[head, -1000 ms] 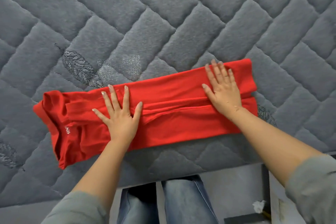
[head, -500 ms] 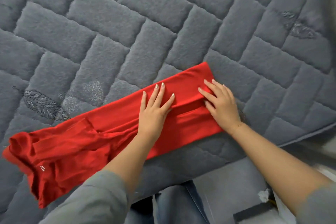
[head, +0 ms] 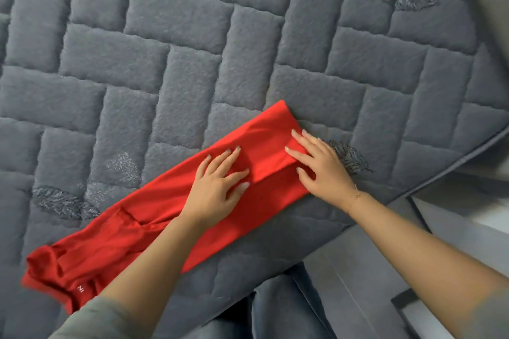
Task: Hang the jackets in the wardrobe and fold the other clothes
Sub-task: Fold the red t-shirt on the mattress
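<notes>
The red shirt (head: 176, 209) lies as a long strip on the quilted grey bed (head: 192, 49), both the left hand (head: 217, 190) and right hand (head: 319, 168) pressing it flat-fingered; next, probably, fold it crosswise.

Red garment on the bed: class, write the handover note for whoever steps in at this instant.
Left hand: flat, fingers spread, pressing the middle of the red garment.
Right hand: flat on the garment's far end, fingers on the layered edge.
The garment lies folded into a long narrow strip on the grey quilted bed cover, collar end nearest the person's left.
Done: lengthwise folds.
Left: fold the strip across into a compact stack. No jackets or wardrobe are in view.
</notes>
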Tool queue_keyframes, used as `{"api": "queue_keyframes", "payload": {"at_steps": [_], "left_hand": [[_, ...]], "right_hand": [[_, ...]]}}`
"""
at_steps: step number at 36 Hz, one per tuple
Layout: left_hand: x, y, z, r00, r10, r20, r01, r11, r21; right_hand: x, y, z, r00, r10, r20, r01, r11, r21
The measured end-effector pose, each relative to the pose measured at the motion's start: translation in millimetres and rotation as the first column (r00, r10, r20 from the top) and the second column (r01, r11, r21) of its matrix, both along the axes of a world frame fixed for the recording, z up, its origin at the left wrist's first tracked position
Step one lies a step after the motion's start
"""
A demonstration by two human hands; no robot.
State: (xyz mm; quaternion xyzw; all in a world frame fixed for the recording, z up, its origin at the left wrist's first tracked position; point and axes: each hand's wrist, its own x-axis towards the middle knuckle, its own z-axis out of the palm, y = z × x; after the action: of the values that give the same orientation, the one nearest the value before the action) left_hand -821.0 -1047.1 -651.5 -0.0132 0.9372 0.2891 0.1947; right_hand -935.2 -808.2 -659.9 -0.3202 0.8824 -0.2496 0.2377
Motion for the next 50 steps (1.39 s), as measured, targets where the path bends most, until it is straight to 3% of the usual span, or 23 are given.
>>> {"api": "queue_keyframes", "payload": {"at_steps": [2, 5, 8, 12, 14, 18, 20, 24, 28, 31, 37, 40, 44, 47, 50], "left_hand": [[-16, 3, 4, 0.988, 0.116, -0.104, -0.114, 0.993, 0.022], [-49, 9, 1, 0.943, 0.29, -0.163, -0.299, 0.954, -0.031], [-86, 15, -6, 0.911, 0.413, 0.022, -0.412, 0.91, -0.04], [-132, 10, -16, 0.93, 0.165, 0.329, -0.186, 0.982, 0.034], [-149, 3, -14, 0.916, 0.109, 0.386, -0.162, 0.981, 0.109], [-162, -3, -7, 0.877, 0.088, 0.472, -0.275, 0.898, 0.343], [-162, 1, 0, 0.863, 0.088, 0.498, -0.328, 0.847, 0.419], [-153, 7, 9, 0.774, 0.104, 0.625, -0.535, 0.634, 0.558], [-135, -8, 30, 0.777, 0.072, 0.626, -0.579, 0.474, 0.664], [-109, -34, 54, 0.804, 0.061, 0.591, -0.56, 0.411, 0.719], [-18, -112, 99, 0.883, 0.09, 0.462, -0.442, 0.491, 0.75], [40, -155, 110, 0.885, 0.144, 0.443, -0.448, 0.524, 0.724], [117, -214, 112, 0.866, 0.217, 0.451, -0.49, 0.549, 0.677], [170, -251, 101, 0.852, 0.266, 0.452, -0.509, 0.625, 0.591], [216, -276, 79, 0.843, 0.37, 0.389, -0.523, 0.732, 0.437]], "right_hand": [[6, -1, 2, 0.974, -0.225, 0.031, 0.227, 0.97, -0.089], [18, 1, 4, 0.794, -0.604, 0.075, 0.608, 0.784, -0.122], [29, 5, 2, 0.574, -0.808, 0.136, 0.817, 0.577, -0.021], [39, 13, -5, 0.361, -0.894, 0.265, 0.897, 0.41, 0.163], [36, 13, -8, 0.244, -0.902, 0.355, 0.912, 0.338, 0.232], [31, 14, -10, 0.264, -0.835, 0.482, 0.896, 0.397, 0.197], [30, 16, -5, 0.211, -0.78, 0.589, 0.923, 0.357, 0.143], [41, 11, 12, 0.034, -0.482, 0.875, 0.969, 0.232, 0.09], [59, -7, 36, -0.026, -0.35, 0.937, 0.982, 0.164, 0.088], [78, -26, 60, 0.019, -0.331, 0.943, 0.992, 0.128, 0.024], [152, -90, 110, 0.257, -0.442, 0.86, 0.96, 0.216, -0.176], [202, -127, 128, 0.442, -0.474, 0.761, 0.88, 0.394, -0.266], [271, -179, 127, 0.694, -0.4, 0.598, 0.668, 0.669, -0.328], [319, -216, 107, 0.829, -0.337, 0.447, 0.492, 0.819, -0.294], [359, -247, 82, 0.907, -0.268, 0.325, 0.347, 0.912, -0.217]]}}
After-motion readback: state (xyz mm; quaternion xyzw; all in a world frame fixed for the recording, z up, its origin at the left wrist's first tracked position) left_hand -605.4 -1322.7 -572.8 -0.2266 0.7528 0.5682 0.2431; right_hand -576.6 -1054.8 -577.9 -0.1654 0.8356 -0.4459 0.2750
